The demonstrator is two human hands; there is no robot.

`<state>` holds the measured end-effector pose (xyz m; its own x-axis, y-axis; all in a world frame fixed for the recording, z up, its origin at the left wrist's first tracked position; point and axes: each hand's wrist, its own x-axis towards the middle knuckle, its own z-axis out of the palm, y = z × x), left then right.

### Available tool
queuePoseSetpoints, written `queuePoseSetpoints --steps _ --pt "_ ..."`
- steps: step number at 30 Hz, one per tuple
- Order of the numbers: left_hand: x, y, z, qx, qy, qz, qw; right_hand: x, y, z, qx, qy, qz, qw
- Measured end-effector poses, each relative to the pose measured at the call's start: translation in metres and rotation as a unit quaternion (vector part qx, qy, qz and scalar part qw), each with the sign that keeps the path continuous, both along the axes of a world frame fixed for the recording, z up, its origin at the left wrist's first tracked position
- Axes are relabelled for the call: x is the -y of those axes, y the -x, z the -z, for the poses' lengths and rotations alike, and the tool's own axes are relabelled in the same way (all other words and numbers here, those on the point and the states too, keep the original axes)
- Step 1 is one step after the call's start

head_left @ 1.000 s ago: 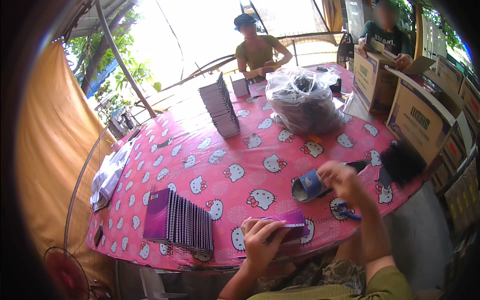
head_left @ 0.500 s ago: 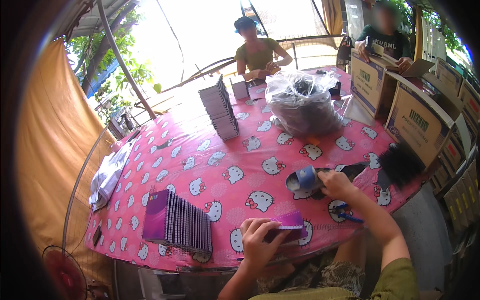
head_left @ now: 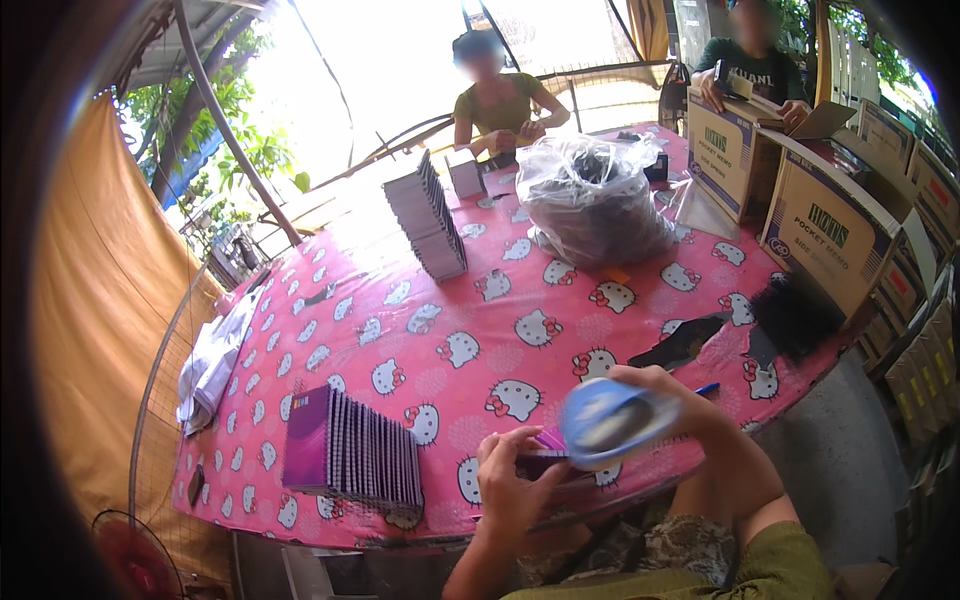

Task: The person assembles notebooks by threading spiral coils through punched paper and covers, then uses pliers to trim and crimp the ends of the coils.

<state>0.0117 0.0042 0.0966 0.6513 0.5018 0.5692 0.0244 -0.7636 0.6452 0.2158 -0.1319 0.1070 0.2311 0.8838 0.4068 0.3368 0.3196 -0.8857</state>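
Near the table's front edge, my left hand (head_left: pixel 512 485) grips a purple spiral notebook (head_left: pixel 548 440), its fingers and thumb at the cover's left side. My right hand (head_left: pixel 665 395) is closed on a blue slipper (head_left: pixel 618 425), an oval shape with a pale and dark middle, smeared by motion. The slipper is over the notebook's right end and hides much of it. Behind my right wrist, a blue handle tip (head_left: pixel 708 389) of the pliers shows. To the left stands a row of purple spiral notebooks (head_left: pixel 350 450), wire edges facing me.
A pink patterned cloth (head_left: pixel 460 350) covers the table. Farther back are a tall notebook stack (head_left: pixel 428 220) and a plastic bag (head_left: pixel 597 205) of dark stuff. Cartons (head_left: pixel 825 220) and black wire coils (head_left: pixel 795 318) stand at right. Two people work across the table.
My right hand has brought the slipper down and toward me, from the open tabletop to over the notebook. The left hand keeps its hold. The view has shifted slightly.
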Motion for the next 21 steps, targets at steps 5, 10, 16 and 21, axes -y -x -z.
queuePoseSetpoints --steps 5,10,16,21 --pt "-0.018 0.006 0.013 0.016 -0.011 -0.019 1.0 -0.019 0.004 -0.004 -0.009 0.007 0.044 0.999" --pt "-0.016 0.013 0.036 0.136 0.312 0.034 0.94 -0.04 -0.01 0.002 0.162 0.118 0.142 0.969" --pt "-0.028 0.024 0.049 0.22 0.395 0.072 0.889 -0.06 0.0 -0.006 0.129 0.124 0.043 0.983" --pt "-0.034 0.028 0.05 0.203 0.415 0.074 0.884 -0.067 0.005 0.001 0.24 0.184 0.145 0.942"
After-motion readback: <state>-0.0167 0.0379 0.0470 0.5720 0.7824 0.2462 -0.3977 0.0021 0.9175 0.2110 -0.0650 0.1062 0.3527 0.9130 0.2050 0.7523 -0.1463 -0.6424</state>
